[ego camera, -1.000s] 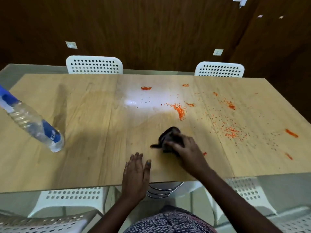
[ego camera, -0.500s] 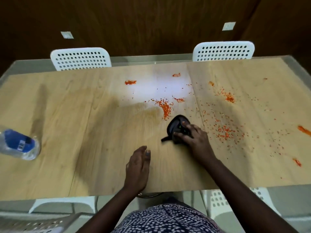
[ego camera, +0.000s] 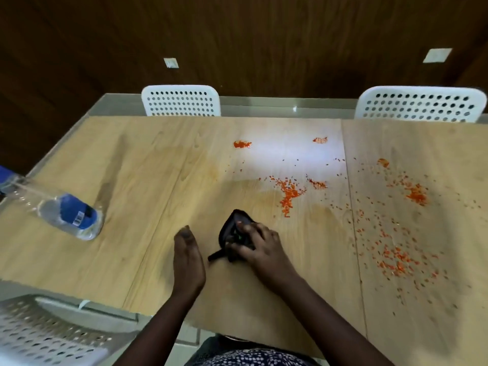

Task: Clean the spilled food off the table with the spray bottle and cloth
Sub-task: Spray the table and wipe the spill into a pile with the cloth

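A crumpled dark cloth (ego camera: 232, 228) lies on the wooden table (ego camera: 132, 233) near the front middle. My right hand (ego camera: 260, 244) grips it, fingers curled over its top. My left hand (ego camera: 187, 257) hovers just left of the cloth, fingers relaxed and holding nothing. Orange food bits are spilled over the table: a heap (ego camera: 289, 195) beyond the cloth, smaller spots (ego camera: 241, 144) farther back, and a wide scatter (ego camera: 396, 257) on the right. A clear plastic bottle with a blue label (ego camera: 68, 215) stands at the left edge.
Two white perforated chairs (ego camera: 181, 100) (ego camera: 420, 104) stand at the table's far side, before a dark wood wall. Another white chair (ego camera: 39, 336) sits at the near left corner. The table's near edge runs just in front of my body.
My right hand has drawn the cloth back toward me and to the left. My left hand lifted slightly beside it. The camera has swung, so the bottle shows further into view.
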